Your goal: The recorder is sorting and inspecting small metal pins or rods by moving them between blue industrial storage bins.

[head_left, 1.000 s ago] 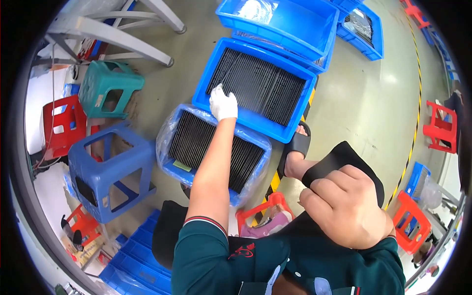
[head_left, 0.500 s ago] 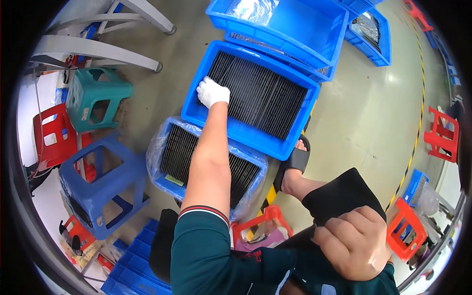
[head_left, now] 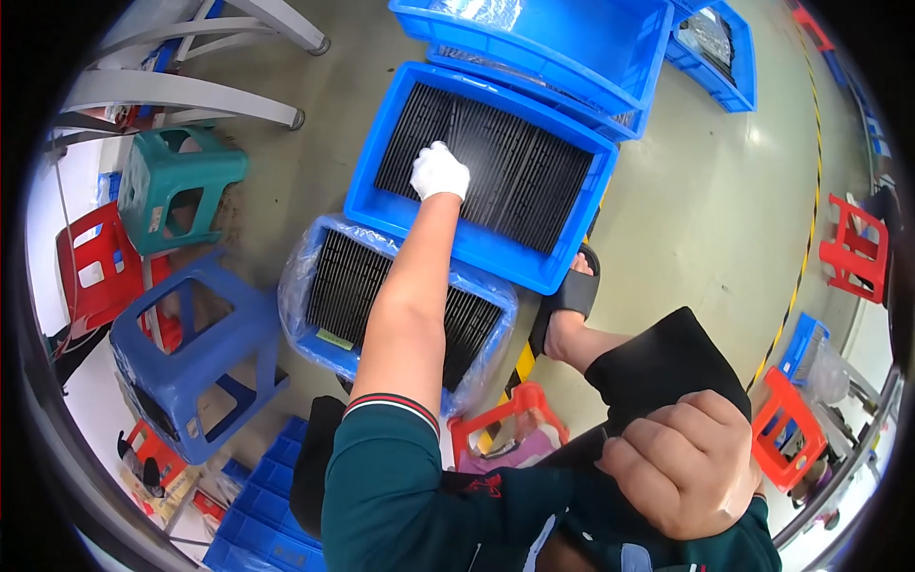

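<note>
My gloved left hand [head_left: 440, 173] at the black strips [head_left: 519, 172]
They lie rowed in a blue bin [head_left: 510, 257]; I can't tell whether it pinches one. My right hand [head_left: 681, 467] is curled closed.

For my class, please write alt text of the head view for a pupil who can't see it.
A person's white-gloved left hand is over rows of thin black strips in a blue tray; the bare right hand is curled near a black trouser leg. Nearer the person, a plastic-wrapped blue bin holds similar strips, and plastic stools stand at left.
</note>
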A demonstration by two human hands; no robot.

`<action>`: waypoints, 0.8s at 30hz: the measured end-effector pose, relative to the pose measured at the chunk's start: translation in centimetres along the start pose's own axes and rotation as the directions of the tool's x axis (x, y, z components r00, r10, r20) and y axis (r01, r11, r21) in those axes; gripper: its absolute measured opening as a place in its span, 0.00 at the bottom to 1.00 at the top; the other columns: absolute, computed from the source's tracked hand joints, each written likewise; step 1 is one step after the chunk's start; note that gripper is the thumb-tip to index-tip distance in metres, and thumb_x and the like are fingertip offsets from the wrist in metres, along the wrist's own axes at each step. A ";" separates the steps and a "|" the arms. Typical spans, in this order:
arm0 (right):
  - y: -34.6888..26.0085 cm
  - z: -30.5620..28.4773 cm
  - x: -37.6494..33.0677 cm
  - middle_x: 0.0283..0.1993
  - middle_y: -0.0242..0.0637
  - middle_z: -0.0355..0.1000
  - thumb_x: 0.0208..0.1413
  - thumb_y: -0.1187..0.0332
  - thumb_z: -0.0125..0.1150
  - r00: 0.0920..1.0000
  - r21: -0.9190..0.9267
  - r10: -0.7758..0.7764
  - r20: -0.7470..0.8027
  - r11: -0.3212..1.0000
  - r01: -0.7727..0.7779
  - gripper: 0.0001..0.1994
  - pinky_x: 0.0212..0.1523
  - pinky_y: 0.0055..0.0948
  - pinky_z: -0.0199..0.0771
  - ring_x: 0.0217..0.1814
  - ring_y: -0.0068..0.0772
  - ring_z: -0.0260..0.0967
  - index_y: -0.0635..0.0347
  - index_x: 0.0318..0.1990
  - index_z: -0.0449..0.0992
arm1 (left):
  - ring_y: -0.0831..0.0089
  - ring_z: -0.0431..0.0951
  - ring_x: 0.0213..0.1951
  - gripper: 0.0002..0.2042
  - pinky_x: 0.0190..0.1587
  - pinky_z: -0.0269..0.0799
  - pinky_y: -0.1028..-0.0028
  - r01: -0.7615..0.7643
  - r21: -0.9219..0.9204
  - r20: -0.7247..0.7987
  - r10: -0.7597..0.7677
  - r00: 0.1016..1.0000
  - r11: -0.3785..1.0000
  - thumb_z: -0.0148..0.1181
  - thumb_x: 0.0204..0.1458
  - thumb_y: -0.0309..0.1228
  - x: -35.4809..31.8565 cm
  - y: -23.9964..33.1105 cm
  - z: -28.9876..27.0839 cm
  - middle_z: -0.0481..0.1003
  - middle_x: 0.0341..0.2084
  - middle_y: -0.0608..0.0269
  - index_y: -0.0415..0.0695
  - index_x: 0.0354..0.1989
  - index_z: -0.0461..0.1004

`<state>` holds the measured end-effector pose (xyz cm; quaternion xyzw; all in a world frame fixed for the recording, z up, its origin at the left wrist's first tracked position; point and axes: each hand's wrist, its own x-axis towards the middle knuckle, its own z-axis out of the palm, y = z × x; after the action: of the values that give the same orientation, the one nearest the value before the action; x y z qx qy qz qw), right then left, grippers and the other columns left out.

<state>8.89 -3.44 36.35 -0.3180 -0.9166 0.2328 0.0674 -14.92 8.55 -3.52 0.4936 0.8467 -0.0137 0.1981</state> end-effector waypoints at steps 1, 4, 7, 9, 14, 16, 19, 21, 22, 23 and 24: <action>-0.1 0.0 0.0 0.26 0.32 0.71 0.36 0.72 0.66 1.000 -0.001 0.006 0.000 1.000 -0.006 0.08 0.27 0.24 0.68 0.26 0.28 0.71 0.58 0.28 0.77 | 0.53 0.77 0.46 0.15 0.47 0.75 0.59 -0.046 -0.013 -0.004 0.046 0.999 0.999 0.57 0.48 0.32 -0.8 0.5 0.3 0.73 0.42 0.47 0.40 0.44 0.71; -0.2 0.0 -0.2 0.25 0.32 0.71 0.36 0.73 0.66 1.000 0.033 0.018 -0.001 0.999 -0.018 0.08 0.28 0.24 0.68 0.27 0.28 0.71 0.58 0.28 0.77 | 0.51 0.77 0.44 0.14 0.45 0.75 0.57 -0.159 -0.016 -0.011 0.158 0.987 0.987 0.54 0.45 0.31 -2.6 1.7 2.1 0.74 0.40 0.46 0.42 0.42 0.71; -0.2 0.2 -0.4 0.25 0.32 0.70 0.36 0.73 0.66 0.999 0.024 0.016 -0.029 1.000 -0.015 0.07 0.28 0.24 0.68 0.27 0.27 0.71 0.58 0.27 0.77 | 0.55 0.75 0.47 0.17 0.44 0.76 0.61 -0.131 0.022 0.035 0.130 0.991 0.991 0.58 0.47 0.33 -3.5 3.4 2.1 0.72 0.43 0.51 0.40 0.46 0.71; 0.0 0.1 -0.5 0.25 0.32 0.70 0.35 0.73 0.66 1.000 0.038 0.008 -0.019 0.999 -0.008 0.08 0.28 0.23 0.67 0.26 0.27 0.70 0.58 0.27 0.76 | 0.54 0.74 0.47 0.20 0.44 0.76 0.59 -0.127 0.038 -0.002 0.127 0.992 0.991 0.58 0.46 0.35 -4.3 4.2 2.0 0.71 0.44 0.51 0.40 0.47 0.69; 0.2 0.4 -0.7 0.25 0.31 0.69 0.34 0.72 0.65 0.999 0.040 -0.003 -0.040 0.999 0.004 0.08 0.27 0.22 0.66 0.26 0.25 0.70 0.59 0.27 0.76 | 0.54 0.69 0.50 0.37 0.44 0.72 0.53 -0.137 0.182 -0.026 0.144 0.989 0.974 0.63 0.42 0.42 -7.1 7.7 1.5 0.64 0.52 0.48 0.41 0.62 0.57; 0.2 0.5 -0.6 0.25 0.31 0.69 0.33 0.72 0.65 0.999 0.040 -0.013 -0.041 0.999 0.015 0.09 0.27 0.22 0.66 0.25 0.25 0.69 0.59 0.27 0.75 | 0.50 0.68 0.51 0.38 0.45 0.73 0.50 -0.121 0.276 -0.037 0.136 0.990 0.954 0.62 0.44 0.39 -6.8 8.1 2.1 0.63 0.53 0.46 0.41 0.65 0.53; 0.3 0.4 -0.6 0.25 0.30 0.68 0.33 0.72 0.65 0.997 0.021 -0.020 -0.074 1.000 0.022 0.09 0.27 0.22 0.66 0.25 0.24 0.69 0.59 0.27 0.75 | 0.52 0.71 0.48 0.36 0.36 0.79 0.54 -0.115 0.330 -0.028 0.131 0.991 0.937 0.61 0.47 0.36 -4.8 8.3 3.2 0.64 0.52 0.44 0.37 0.64 0.53; 0.4 0.3 -0.6 0.25 0.31 0.69 0.34 0.72 0.65 0.999 0.042 -0.006 -0.048 0.999 0.008 0.09 0.27 0.22 0.66 0.26 0.25 0.69 0.59 0.27 0.75 | 0.54 0.72 0.47 0.34 0.32 0.80 0.58 -0.111 0.329 -0.014 0.122 0.992 0.938 0.59 0.49 0.36 -3.8 8.1 3.5 0.66 0.50 0.46 0.35 0.63 0.54; 0.5 0.2 -0.6 0.25 0.31 0.69 0.34 0.72 0.65 0.999 0.037 -0.002 -0.048 0.999 0.004 0.09 0.27 0.22 0.66 0.26 0.25 0.69 0.59 0.27 0.75 | 0.57 0.74 0.45 0.27 0.31 0.80 0.61 -0.091 0.329 -0.070 0.120 0.990 0.940 0.56 0.52 0.35 -3.5 8.2 3.7 0.69 0.46 0.48 0.33 0.59 0.61; 0.5 0.2 -0.6 0.25 0.31 0.69 0.35 0.73 0.65 0.999 0.040 0.006 -0.043 0.999 -0.004 0.08 0.27 0.22 0.66 0.26 0.25 0.69 0.59 0.27 0.75 | 0.58 0.74 0.44 0.23 0.31 0.80 0.62 -0.103 0.319 -0.063 0.130 0.990 0.942 0.54 0.54 0.35 -3.1 8.1 3.9 0.70 0.45 0.49 0.34 0.55 0.64; 0.6 0.2 -0.6 0.25 0.31 0.69 0.35 0.73 0.65 0.999 0.043 0.014 -0.037 0.999 -0.013 0.08 0.27 0.22 0.66 0.26 0.25 0.70 0.59 0.27 0.76 | 0.58 0.75 0.43 0.19 0.31 0.80 0.62 -0.116 0.309 -0.056 0.140 0.989 0.944 0.53 0.55 0.34 -2.7 7.9 4.1 0.72 0.43 0.50 0.35 0.52 0.67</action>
<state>9.63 -3.48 35.92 -0.3270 -0.9078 0.2469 0.0898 -5.76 9.45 -4.99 0.5723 0.8076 -0.1122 0.0875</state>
